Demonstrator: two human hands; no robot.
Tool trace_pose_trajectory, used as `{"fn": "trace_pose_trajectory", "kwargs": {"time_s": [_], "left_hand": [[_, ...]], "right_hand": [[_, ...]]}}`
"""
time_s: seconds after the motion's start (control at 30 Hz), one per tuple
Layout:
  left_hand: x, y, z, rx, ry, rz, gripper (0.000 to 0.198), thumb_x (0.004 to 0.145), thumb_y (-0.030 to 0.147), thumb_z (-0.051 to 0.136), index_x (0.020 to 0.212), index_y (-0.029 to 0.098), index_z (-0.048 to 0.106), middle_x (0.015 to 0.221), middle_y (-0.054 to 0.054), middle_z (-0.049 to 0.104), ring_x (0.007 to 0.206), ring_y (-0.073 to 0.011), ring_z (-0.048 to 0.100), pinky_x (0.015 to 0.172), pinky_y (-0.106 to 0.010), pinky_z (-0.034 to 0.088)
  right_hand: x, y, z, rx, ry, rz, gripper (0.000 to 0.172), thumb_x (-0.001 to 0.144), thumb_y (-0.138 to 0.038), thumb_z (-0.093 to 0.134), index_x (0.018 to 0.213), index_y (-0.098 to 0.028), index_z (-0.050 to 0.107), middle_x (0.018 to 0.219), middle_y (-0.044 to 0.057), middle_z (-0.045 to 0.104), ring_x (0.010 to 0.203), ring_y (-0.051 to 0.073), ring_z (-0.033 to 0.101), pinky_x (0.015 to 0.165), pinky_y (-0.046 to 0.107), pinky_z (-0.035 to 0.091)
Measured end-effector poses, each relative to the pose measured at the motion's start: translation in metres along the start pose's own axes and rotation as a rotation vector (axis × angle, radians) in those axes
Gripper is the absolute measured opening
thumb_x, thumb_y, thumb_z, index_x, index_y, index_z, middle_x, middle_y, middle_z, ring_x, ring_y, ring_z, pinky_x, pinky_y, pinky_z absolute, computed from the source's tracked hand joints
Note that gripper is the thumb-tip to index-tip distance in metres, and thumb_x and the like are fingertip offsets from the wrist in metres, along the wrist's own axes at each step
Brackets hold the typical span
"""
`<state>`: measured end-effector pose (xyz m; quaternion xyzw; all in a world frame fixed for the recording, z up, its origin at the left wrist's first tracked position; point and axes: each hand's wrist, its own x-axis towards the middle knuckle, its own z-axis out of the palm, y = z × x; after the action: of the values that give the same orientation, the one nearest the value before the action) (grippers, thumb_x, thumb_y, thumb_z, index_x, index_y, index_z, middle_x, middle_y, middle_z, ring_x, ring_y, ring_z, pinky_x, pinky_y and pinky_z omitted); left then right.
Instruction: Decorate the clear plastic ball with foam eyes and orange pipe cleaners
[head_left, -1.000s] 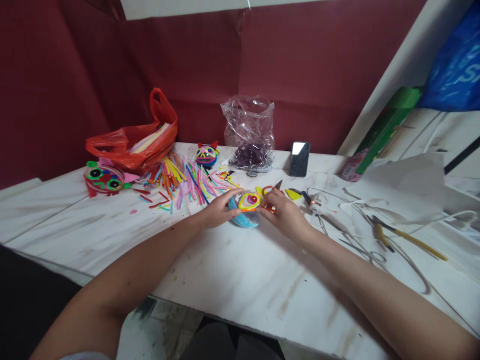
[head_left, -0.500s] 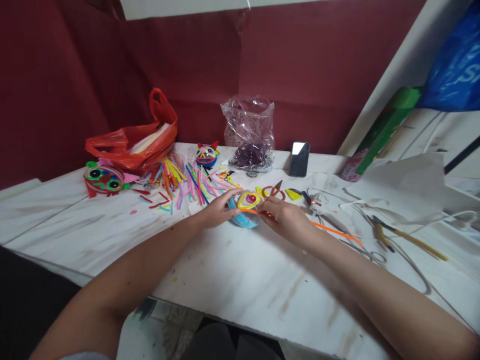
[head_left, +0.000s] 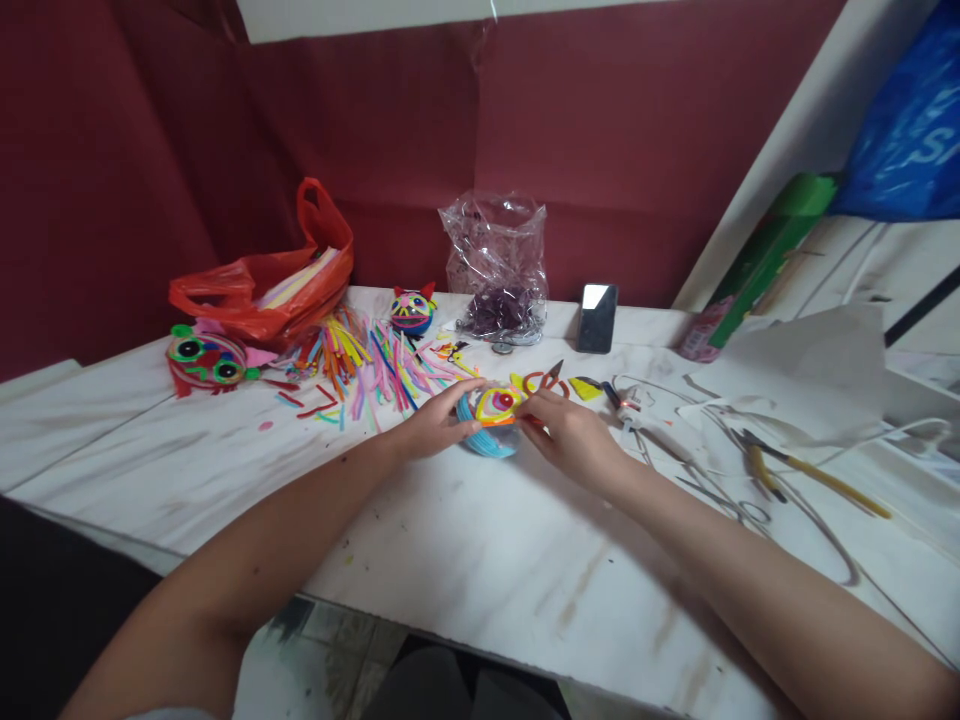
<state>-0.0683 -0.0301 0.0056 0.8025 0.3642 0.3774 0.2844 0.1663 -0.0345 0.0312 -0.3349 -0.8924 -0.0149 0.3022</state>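
My left hand (head_left: 442, 418) is closed round the left side of a clear ball (head_left: 507, 440) partly covered with light-blue pipe cleaners (head_left: 480, 440). On the ball's top is an eye shape (head_left: 498, 402) with a yellow rim, a pink band and a red centre. An orange pipe cleaner (head_left: 496, 421) lies along the lower edge of that eye. At its right end, my right hand (head_left: 564, 430) has its fingers pinched together against the ball. The tips are partly hidden. Orange-handled pliers (head_left: 551, 378) lie just behind my right hand, with a yellow piece (head_left: 586, 388) beside them.
Cut pipe cleaners (head_left: 390, 375) lie behind on the left, near a red bag (head_left: 255, 290) and two decorated balls. A clear bag (head_left: 499, 270) and a phone (head_left: 598, 320) stand at the back. Cables, a glue gun (head_left: 630, 405), scissors (head_left: 739, 508) and yellow-handled pliers (head_left: 825, 480) lie right.
The long orange end that stretched out to the right past my right wrist no longer shows there. My right hand has shifted slightly up against the ball; my left hand keeps its hold.
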Motion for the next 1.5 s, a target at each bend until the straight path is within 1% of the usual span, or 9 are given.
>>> {"fn": "trace_pose_trajectory", "kwargs": {"time_s": [0.13, 0.2, 0.4, 0.5, 0.67, 0.9, 1.23, 1.33, 1.5], "left_hand": [[0.0, 0.0, 0.0, -0.009, -0.001, 0.02, 0.065, 0.083, 0.041, 0.058, 0.139, 0.015, 0.039, 0.144, -0.015, 0.044, 0.136, -0.0296, 0.038, 0.114, -0.043, 0.029], [0.0, -0.001, 0.001, -0.023, -0.002, 0.015, 0.065, 0.083, 0.042, 0.058, 0.139, 0.016, 0.039, 0.144, -0.014, 0.044, 0.136, -0.0291, 0.039, 0.113, -0.042, 0.03], [0.0, -0.003, -0.001, -0.016, 0.001, 0.002, 0.066, 0.083, 0.041, 0.059, 0.139, 0.015, 0.038, 0.145, -0.014, 0.044, 0.136, -0.0293, 0.038, 0.114, -0.043, 0.029], [0.0, -0.002, -0.001, -0.014, -0.014, 0.001, 0.065, 0.083, 0.041, 0.058, 0.14, 0.016, 0.038, 0.146, -0.014, 0.043, 0.137, -0.0296, 0.038, 0.114, -0.043, 0.029], [0.001, -0.002, 0.0, -0.012, -0.013, 0.009, 0.067, 0.082, 0.041, 0.06, 0.14, 0.016, 0.037, 0.146, -0.015, 0.042, 0.138, -0.0298, 0.037, 0.115, -0.043, 0.028], [0.001, -0.003, 0.001, -0.023, -0.01, 0.032, 0.067, 0.082, 0.042, 0.061, 0.14, 0.017, 0.039, 0.146, -0.014, 0.044, 0.137, -0.0302, 0.038, 0.114, -0.043, 0.029], [0.001, -0.003, -0.001, -0.015, -0.025, 0.042, 0.067, 0.082, 0.045, 0.06, 0.14, 0.018, 0.039, 0.146, -0.013, 0.044, 0.137, -0.0303, 0.038, 0.115, -0.043, 0.028], [0.001, -0.005, -0.001, -0.033, -0.025, 0.053, 0.068, 0.082, 0.045, 0.061, 0.14, 0.018, 0.039, 0.145, -0.013, 0.044, 0.137, -0.0299, 0.038, 0.115, -0.042, 0.029], [0.001, -0.007, 0.0, -0.085, -0.026, 0.049, 0.066, 0.083, 0.043, 0.061, 0.14, 0.019, 0.039, 0.147, -0.012, 0.042, 0.137, -0.0295, 0.038, 0.114, -0.043, 0.031]], "right_hand": [[0.001, 0.006, 0.002, 0.145, -0.001, 0.067, 0.008, 0.083, -0.014, 0.054, 0.081, -0.019, 0.06, 0.08, 0.005, 0.066, 0.07, 0.017, 0.061, 0.063, 0.026, 0.045], [0.001, 0.008, 0.002, 0.159, 0.013, 0.06, 0.007, 0.083, -0.015, 0.054, 0.08, -0.019, 0.06, 0.078, 0.005, 0.065, 0.068, 0.016, 0.061, 0.063, 0.027, 0.046], [0.0, 0.003, -0.004, 0.088, 0.039, -0.162, 0.015, 0.092, -0.021, 0.046, 0.084, -0.018, 0.058, 0.082, 0.008, 0.065, 0.073, 0.018, 0.061, 0.063, 0.027, 0.047], [0.0, -0.001, -0.008, 0.043, 0.058, -0.198, 0.018, 0.094, -0.022, 0.043, 0.086, -0.019, 0.058, 0.085, 0.009, 0.065, 0.075, 0.018, 0.061, 0.064, 0.026, 0.046], [0.0, 0.002, -0.005, 0.039, 0.067, -0.134, 0.014, 0.092, -0.02, 0.046, 0.086, -0.019, 0.059, 0.083, 0.008, 0.063, 0.075, 0.018, 0.06, 0.063, 0.026, 0.046], [0.002, 0.009, 0.002, 0.149, 0.035, -0.009, 0.008, 0.086, -0.018, 0.054, 0.081, -0.019, 0.06, 0.08, 0.007, 0.064, 0.076, 0.019, 0.06, 0.069, 0.03, 0.047], [0.006, 0.004, 0.0, 0.32, 0.055, 0.2, 0.01, 0.076, -0.017, 0.06, 0.068, -0.019, 0.056, 0.069, 0.001, 0.061, 0.062, 0.014, 0.054, 0.058, 0.025, 0.042], [0.006, 0.005, 0.001, 0.352, 0.055, 0.221, 0.01, 0.075, -0.019, 0.061, 0.067, -0.019, 0.055, 0.067, 0.0, 0.06, 0.06, 0.013, 0.052, 0.057, 0.024, 0.04], [0.006, 0.008, 0.003, 0.358, 0.064, 0.197, 0.008, 0.075, -0.019, 0.058, 0.068, -0.019, 0.056, 0.067, 0.0, 0.059, 0.059, 0.012, 0.051, 0.057, 0.023, 0.04]]}}
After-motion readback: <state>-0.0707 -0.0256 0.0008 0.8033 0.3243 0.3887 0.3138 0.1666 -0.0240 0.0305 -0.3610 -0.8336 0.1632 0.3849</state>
